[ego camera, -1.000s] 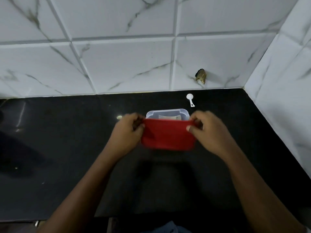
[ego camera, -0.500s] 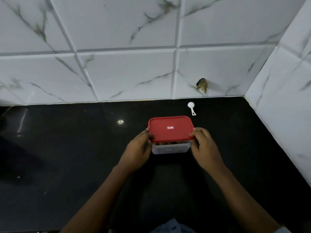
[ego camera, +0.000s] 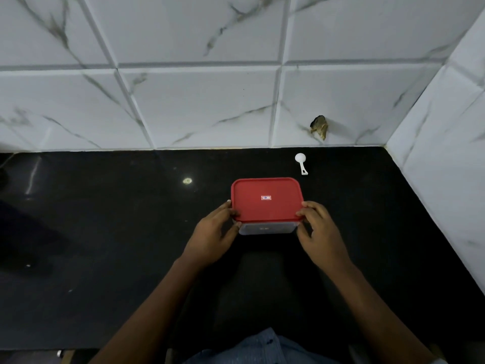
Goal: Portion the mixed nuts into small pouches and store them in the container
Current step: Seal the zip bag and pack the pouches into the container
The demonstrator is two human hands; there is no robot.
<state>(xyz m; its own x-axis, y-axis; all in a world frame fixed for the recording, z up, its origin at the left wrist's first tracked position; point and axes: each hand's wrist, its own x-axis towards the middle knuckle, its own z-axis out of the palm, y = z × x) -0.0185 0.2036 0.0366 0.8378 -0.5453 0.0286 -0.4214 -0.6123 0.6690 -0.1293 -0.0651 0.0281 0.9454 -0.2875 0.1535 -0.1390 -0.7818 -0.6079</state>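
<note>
Closest in there's a bit of blue striped clothing (ego camera: 262,346) at the bottom edge, with both forearms reaching out over the black countertop (ego camera: 105,232). The left hand (ego camera: 211,233) and right hand (ego camera: 322,232) are both curled in a narrow grip on the near corners of the red lid (ego camera: 266,199), thumbs on the lid's top edge and the other fingers wrapped along its sides. The lid sits flat on the clear container (ego camera: 266,229), which is right between the two sets of fingers, resting on the counter. Can't tell what's inside through the wall. Past the right fingertips, well apart from them, lies a small white scoop (ego camera: 301,164). Beyond that is the marbled tile wall (ego camera: 196,101), with a brownish chipped hole (ego camera: 319,127) in one tile.
</note>
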